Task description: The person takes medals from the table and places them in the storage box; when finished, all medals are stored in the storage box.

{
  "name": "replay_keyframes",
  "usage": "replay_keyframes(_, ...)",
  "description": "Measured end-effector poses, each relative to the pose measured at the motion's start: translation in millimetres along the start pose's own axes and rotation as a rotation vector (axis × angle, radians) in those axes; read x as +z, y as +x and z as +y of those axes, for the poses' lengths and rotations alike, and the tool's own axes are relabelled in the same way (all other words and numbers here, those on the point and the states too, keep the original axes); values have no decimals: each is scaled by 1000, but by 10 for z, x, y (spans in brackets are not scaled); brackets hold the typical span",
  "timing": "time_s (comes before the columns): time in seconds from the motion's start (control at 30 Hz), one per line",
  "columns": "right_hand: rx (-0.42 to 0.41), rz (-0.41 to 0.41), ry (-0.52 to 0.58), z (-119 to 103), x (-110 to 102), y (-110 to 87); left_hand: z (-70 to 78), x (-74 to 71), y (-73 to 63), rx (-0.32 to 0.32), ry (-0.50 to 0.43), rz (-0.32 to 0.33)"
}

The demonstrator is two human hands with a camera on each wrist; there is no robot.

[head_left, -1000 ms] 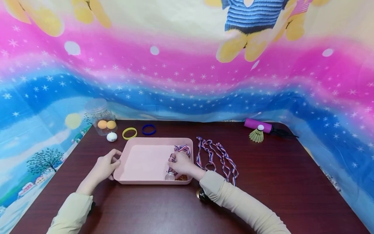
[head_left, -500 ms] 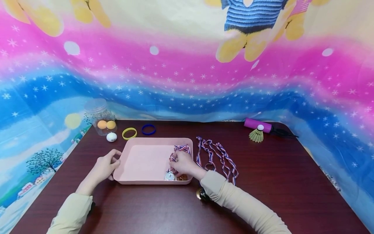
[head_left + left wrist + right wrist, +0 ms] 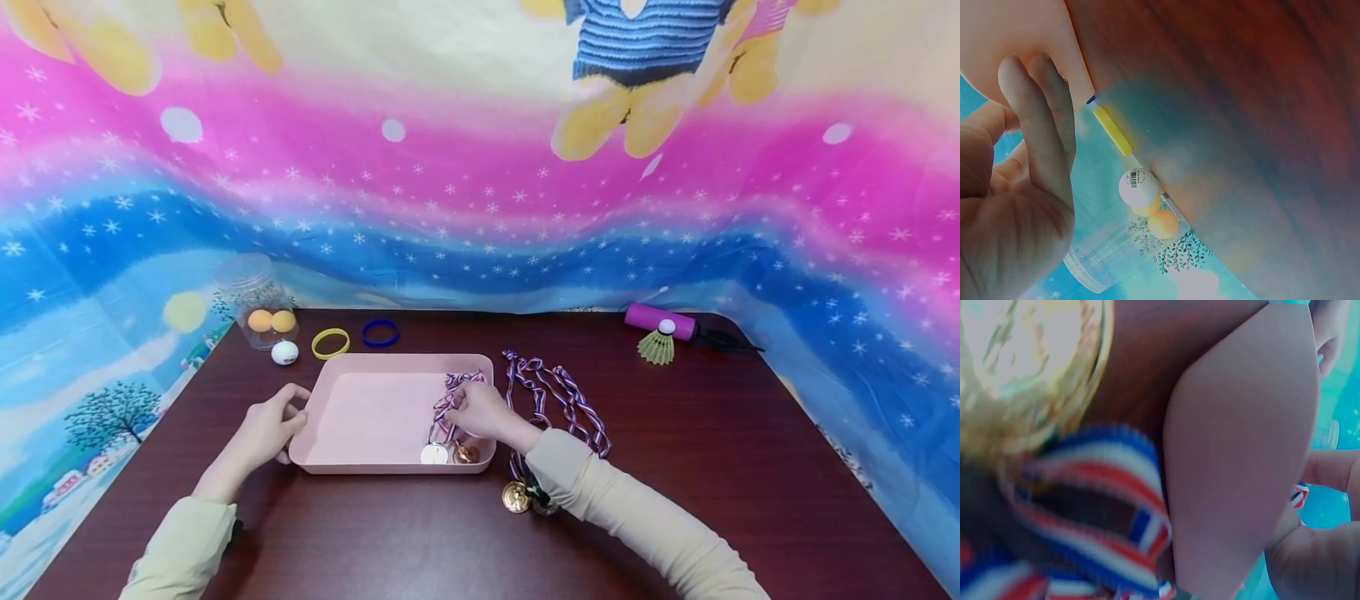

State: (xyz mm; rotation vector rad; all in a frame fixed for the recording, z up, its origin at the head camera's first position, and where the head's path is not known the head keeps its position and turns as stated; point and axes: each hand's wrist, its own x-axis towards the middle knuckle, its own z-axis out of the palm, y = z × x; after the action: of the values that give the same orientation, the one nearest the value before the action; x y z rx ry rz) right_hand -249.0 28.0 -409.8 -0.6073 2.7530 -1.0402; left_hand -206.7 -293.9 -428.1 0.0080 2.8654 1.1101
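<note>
My left hand point(image 3: 264, 429) touches the outer left wall of the pink tray point(image 3: 375, 468); the left wrist view shows its fingertips point(image 3: 1013, 69) against that wall. Inside the tray, at its right end, lie a silver medal point(image 3: 434, 453) and a bronze medal point(image 3: 466, 454) with striped red, white and blue ribbons point(image 3: 444, 408). My right hand point(image 3: 483, 410) reaches over the tray's right rim with fingers curled at these ribbons, a bit of ribbon point(image 3: 1299, 496) showing between finger and thumb. Right of the tray a gold medal point(image 3: 516, 497) lies beside a darker one partly behind my sleeve.
More striped ribbons point(image 3: 577, 400) spread over the table right of the tray. Behind it lie a yellow wristband point(image 3: 331, 342) and a blue one point(image 3: 381, 333). A white ball point(image 3: 285, 353) stands by a clear jar point(image 3: 251, 292) with orange balls; a shuttlecock point(image 3: 657, 343) and purple cylinder point(image 3: 648, 317) lie back right.
My right hand has shifted slightly right and up over the ribbons, uncovering more of them and the bronze medal. The gold medal outside the tray shows more fully. My left hand stays put.
</note>
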Motion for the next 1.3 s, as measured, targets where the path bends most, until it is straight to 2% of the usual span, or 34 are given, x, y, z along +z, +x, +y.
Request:
replay_keyframes(0.17, 0, 20, -48, 34, -158, -8, 10, -16, -1, 3, 6, 2)
replay_keyframes(0.27, 50, -23, 95, 80, -269, -22, 22, -21, -9, 3, 6, 2)
replay_keyframes(0.4, 149, -66, 347, 188, -450, -57, 40, -28, -12, 8, 3, -2)
replay_keyframes(0.53, 204, -41, 424, 380, -667, -117, 49, -27, -4, 13, 2, -5)
replay_keyframes(0.73, 262, -42, 418, 761, -938, -384, 33, -7, 7, 8, 0, -17)
replay_keyframes(0.93, 304, -59, 422, 1117, -1062, -749, -1, -6, -1, 13, 8, -7)
replay_keyframes(1.07, 347, -51, 425, 1244, -1096, -953, -4, -4, -3, 12, 9, -11)
replay_keyframes(1.3, 458, 36, 366, 1344, -1060, -1176, -9, 17, 2, 9, 12, -12)
